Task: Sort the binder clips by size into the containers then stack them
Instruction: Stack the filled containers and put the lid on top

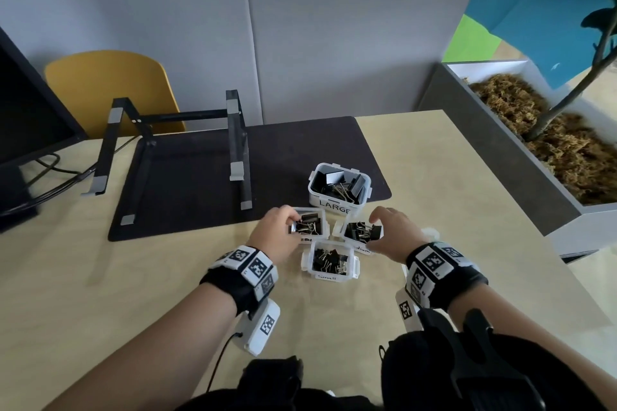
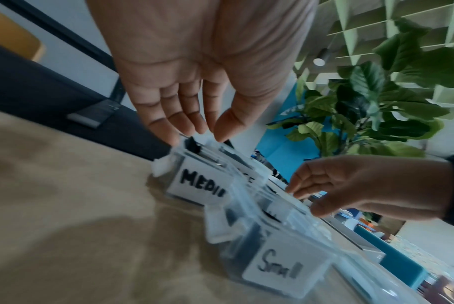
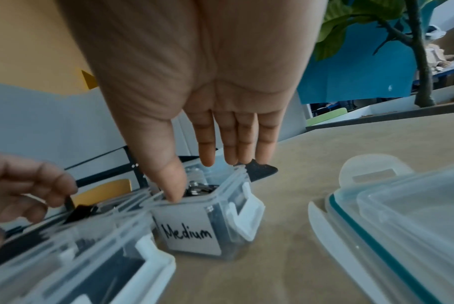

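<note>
Both arms reached out over the tan table (image 1: 100, 277). Nearest to the person sat the little box marked "Small" (image 1: 330, 262), full of black binder clips (image 1: 329, 259). Just behind it were two more little boxes, side by side. The left hand (image 1: 278, 232) rested on the box marked "MEDIU" (image 2: 202, 185), with its fingers (image 2: 169, 121) and thumb bent down to the rim. Whether they squeezed it, I could not tell. The right hand (image 1: 392, 230) was at the box marked "Medium" (image 3: 192, 236). Its thumb touched the front rim and its fingers (image 3: 236, 142) reached straight down to the back rim, so it looked loose, not clenched. Both boxes had clips inside. Behind them stood the bigger box marked "LARGE" (image 1: 337, 207), holding big clips, on the edge of a dark mat (image 1: 300, 143). A clear lid with a teal edge (image 3: 392, 226) lay on the table near the right hand. A black stand (image 1: 233, 143) sat on the mat, and a planter (image 1: 500, 160) stood to the right.
</note>
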Tool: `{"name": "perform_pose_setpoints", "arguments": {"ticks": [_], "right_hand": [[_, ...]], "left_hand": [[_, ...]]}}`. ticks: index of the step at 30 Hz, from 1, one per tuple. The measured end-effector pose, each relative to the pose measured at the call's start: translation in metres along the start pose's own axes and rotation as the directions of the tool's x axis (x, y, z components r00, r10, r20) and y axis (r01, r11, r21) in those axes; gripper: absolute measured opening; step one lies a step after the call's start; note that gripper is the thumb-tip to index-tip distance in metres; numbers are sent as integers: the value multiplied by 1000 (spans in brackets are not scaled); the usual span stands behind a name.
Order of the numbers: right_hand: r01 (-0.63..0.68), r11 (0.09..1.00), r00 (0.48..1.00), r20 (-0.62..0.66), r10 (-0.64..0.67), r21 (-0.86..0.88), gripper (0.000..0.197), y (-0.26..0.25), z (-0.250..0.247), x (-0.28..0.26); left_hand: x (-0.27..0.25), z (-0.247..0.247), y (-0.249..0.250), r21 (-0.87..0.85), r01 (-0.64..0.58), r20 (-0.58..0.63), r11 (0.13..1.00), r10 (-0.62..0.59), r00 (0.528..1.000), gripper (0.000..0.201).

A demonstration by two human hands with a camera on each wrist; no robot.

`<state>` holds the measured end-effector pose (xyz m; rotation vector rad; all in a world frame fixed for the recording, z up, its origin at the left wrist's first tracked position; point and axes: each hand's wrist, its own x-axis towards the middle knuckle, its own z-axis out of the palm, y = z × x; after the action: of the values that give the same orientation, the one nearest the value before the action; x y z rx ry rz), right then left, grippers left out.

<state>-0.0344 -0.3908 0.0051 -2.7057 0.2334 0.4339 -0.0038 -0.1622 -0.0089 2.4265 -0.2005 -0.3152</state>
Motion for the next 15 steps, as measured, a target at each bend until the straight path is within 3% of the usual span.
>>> {"name": "perform_pose_setpoints", "arguments": {"ticks": [4, 7, 10, 15], "right_hand": [[39, 996, 998, 52, -35, -80, 49, 0, 7, 4], [49, 994, 998, 46, -45, -98, 47, -1, 7, 5], [43, 996, 998, 45, -40, -73, 47, -2, 1, 5], [41, 995, 997, 70, -35, -95, 50, 0, -16, 0]], "left_hand": [[11, -4, -19, -58, 151, 56, 987, -148, 987, 62], [17, -1, -27, -48, 184, 165, 982, -174, 971, 81], [21, 3, -27, -25, 156, 220, 987, -147, 964, 88], [29, 7, -31, -147, 207, 250, 967, -166, 954, 95]]}}
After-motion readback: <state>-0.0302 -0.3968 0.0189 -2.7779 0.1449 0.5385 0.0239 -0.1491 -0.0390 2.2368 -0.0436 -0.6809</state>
